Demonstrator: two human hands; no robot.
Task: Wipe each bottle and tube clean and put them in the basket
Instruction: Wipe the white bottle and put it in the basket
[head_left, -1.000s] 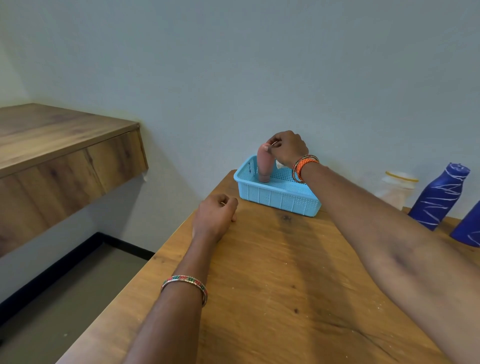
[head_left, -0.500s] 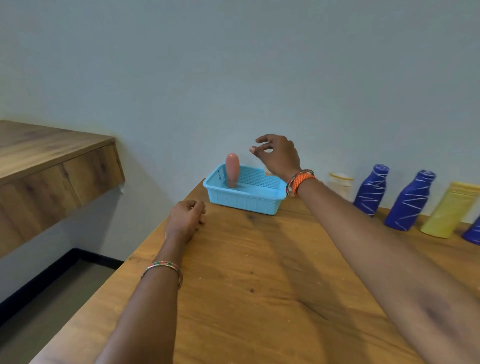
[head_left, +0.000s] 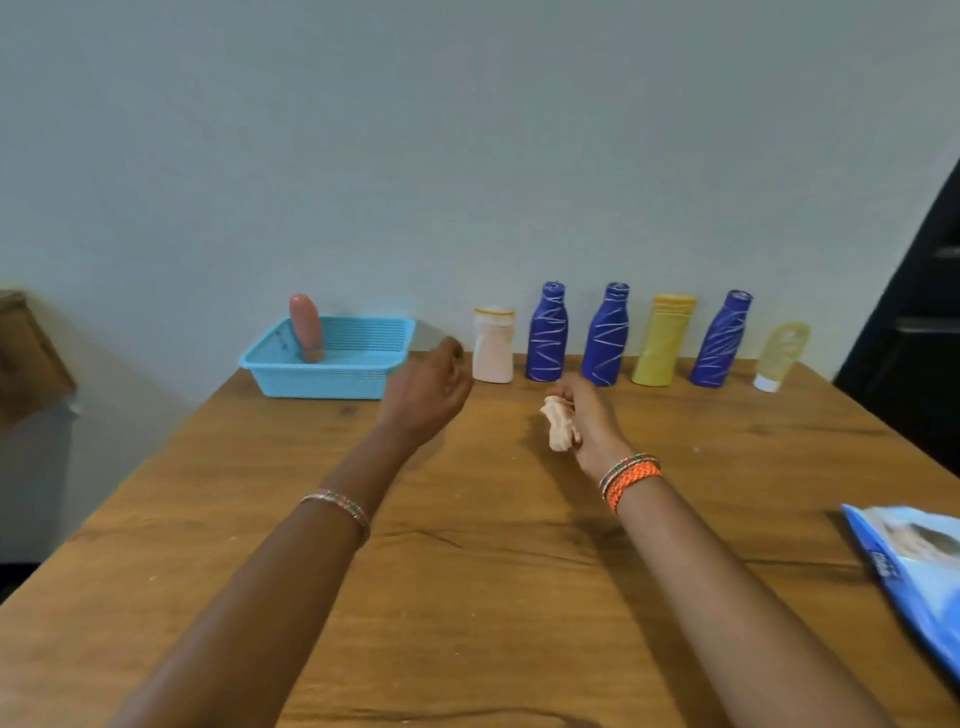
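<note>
Only the blue packet shows blurred, unreadable writing.

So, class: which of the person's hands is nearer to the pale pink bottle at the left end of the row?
Left. The left hand hovers just beside the pale pink bottle, on its left. The right hand, gripping a crumpled cloth, sits lower and further right.

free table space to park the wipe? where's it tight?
Bare: the wooden table between the forearms and in front of the light blue plastic basket. Crowded: the back row along the wall, from the pale pink bottle to the translucent yellow tube.
</note>
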